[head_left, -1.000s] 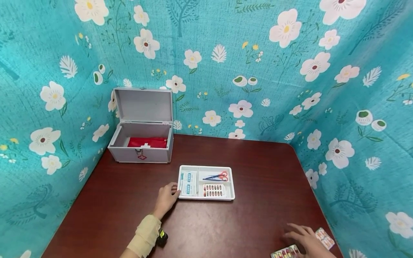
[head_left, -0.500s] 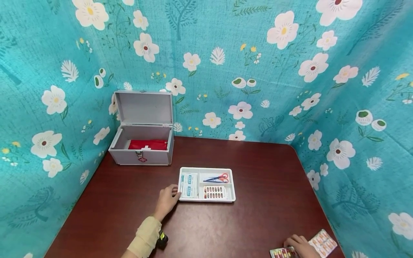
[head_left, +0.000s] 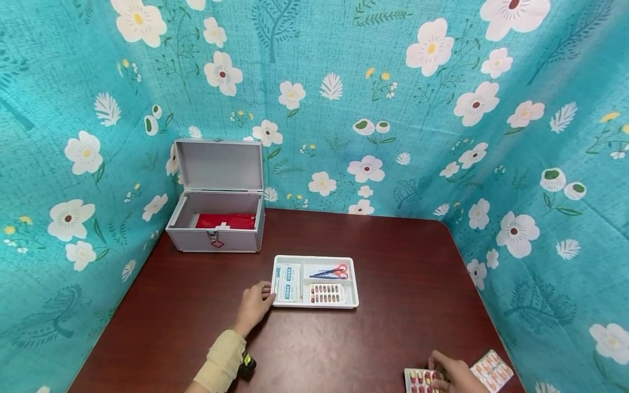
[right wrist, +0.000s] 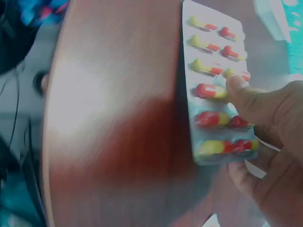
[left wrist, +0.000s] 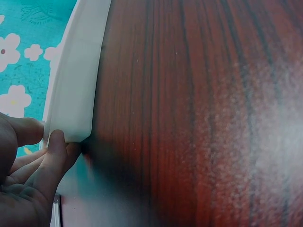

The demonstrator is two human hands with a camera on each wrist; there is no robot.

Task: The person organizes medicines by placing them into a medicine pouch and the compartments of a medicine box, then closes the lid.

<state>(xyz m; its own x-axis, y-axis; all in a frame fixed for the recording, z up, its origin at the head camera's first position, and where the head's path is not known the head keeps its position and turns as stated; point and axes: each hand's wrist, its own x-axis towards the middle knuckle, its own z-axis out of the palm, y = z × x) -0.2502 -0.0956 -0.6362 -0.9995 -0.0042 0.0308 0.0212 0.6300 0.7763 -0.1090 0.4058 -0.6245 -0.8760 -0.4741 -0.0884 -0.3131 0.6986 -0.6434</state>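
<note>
My left hand (head_left: 255, 303) grips the left end of a white divided tray (head_left: 314, 307), with thumb and fingers at its near corner. In the left wrist view the tray's side wall (left wrist: 78, 75) runs up from those fingers. The tray holds white-and-blue packets (head_left: 287, 284), scissors with red handles (head_left: 339, 270) and a blister pack of dark red capsules (head_left: 325, 295). My right hand (head_left: 457, 374) pinches a blister pack of red-and-yellow capsules (right wrist: 213, 90) by its edge. The thumb lies on the capsule side; the other fingers are behind it.
A second blister pack with orange-and-white capsules (head_left: 492, 371) lies by the table's right edge. At the back left, a grey metal case (head_left: 218, 240) stands with its lid up and a red pouch (head_left: 226, 220) inside. Floral cloth (head_left: 314, 109) hangs behind the table.
My right hand has come down onto the red-and-yellow blister pack, pinched it and raised it, tilting and shifting it slightly left. The left hand stays on the tray.
</note>
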